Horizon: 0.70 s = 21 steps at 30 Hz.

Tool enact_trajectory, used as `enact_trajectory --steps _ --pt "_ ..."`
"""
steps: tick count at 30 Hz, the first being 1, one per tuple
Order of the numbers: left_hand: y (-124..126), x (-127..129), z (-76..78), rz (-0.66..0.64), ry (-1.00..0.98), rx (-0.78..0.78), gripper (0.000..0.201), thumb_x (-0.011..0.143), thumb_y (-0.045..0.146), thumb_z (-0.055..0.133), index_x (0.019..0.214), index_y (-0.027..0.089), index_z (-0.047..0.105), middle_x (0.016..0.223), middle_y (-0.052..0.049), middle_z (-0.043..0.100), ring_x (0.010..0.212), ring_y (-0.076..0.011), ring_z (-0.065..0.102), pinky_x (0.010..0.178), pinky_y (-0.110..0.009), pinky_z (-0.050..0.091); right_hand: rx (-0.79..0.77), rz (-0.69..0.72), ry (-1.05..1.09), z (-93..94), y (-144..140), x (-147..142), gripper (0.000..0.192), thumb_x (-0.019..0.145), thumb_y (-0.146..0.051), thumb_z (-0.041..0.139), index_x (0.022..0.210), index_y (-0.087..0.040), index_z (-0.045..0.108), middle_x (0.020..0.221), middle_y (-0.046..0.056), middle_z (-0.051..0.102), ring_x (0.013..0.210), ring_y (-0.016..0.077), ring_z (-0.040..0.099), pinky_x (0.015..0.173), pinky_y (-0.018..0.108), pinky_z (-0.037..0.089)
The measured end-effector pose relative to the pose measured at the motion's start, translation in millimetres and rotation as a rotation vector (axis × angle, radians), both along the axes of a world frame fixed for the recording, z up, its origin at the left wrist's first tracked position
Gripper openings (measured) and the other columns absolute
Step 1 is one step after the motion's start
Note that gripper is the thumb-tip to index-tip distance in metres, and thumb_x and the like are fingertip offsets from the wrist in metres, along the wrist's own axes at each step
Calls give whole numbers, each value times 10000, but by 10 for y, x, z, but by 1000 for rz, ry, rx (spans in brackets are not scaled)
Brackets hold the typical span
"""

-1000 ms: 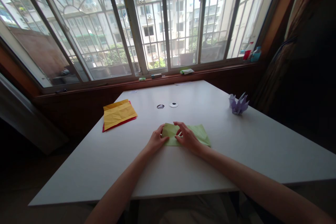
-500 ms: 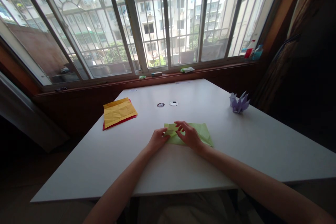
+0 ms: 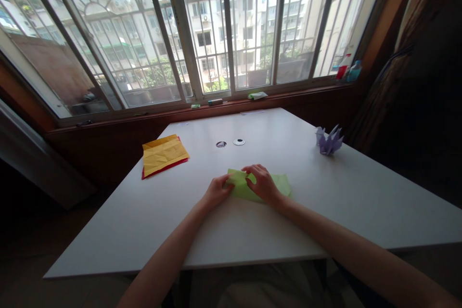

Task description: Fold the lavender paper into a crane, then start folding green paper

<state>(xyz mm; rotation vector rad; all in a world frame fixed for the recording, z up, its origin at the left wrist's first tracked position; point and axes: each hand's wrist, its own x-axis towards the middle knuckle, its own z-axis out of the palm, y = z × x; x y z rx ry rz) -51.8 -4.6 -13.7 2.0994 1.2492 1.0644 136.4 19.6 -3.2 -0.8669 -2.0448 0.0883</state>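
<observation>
Daylight comes in through the barred window (image 3: 228, 33), leaving the apartment building (image 3: 202, 24) outside hazy and washed out in places. The room is dim by contrast, and the curtain (image 3: 393, 86) at right sinks into near-black. A soft sheen lies across the white tabletop (image 3: 126, 231) toward its far end. Wide-angle distortion stretches the corners; the folded green paper (image 3: 241, 189) shows little fine detail.

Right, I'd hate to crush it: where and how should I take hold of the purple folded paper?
Pinch the purple folded paper low on its body, coming with the right hand from the near side, which looks unobstructed; thin points stick up, so gripping at the top would likely bend them.
</observation>
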Motion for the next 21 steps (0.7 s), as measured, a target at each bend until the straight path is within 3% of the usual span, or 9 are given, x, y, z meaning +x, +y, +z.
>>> enact_trajectory --steps 5,11,16,21 --pt "14 -51 9 15 62 -5 520 708 240 614 1210 207 481 1115 -57 613 1006 -206 568 896 -331 430 30 71 -82 70 -61 5 159 718 -60 485 756 -198 554 754 37 577 780 179 484 725 304 392" --pt "40 -90 -52 95 118 -6 744 705 289 622 1352 205 263 1214 -120 539 1071 -245 536 910 -398 418 51 157 -188 102 -106 16 183 708 -36 468 647 -195 533 702 33 538 733 164 450 688 285 367" --pt "51 -87 -56 85 152 25 665 700 244 616 1312 211 356 1196 -99 552 1067 -234 531 928 -391 404 32 176 -224 72 -93 11 180 712 -39 468 661 -194 546 722 35 551 741 162 463 708 288 384" --pt "39 -66 -6 1 158 65 308 750 212 565 1055 213 614 1156 -59 584 1048 -206 538 944 -350 396 -44 90 -179 -6 -16 18 278 692 -61 495 936 -180 557 926 68 583 874 193 499 786 335 417"
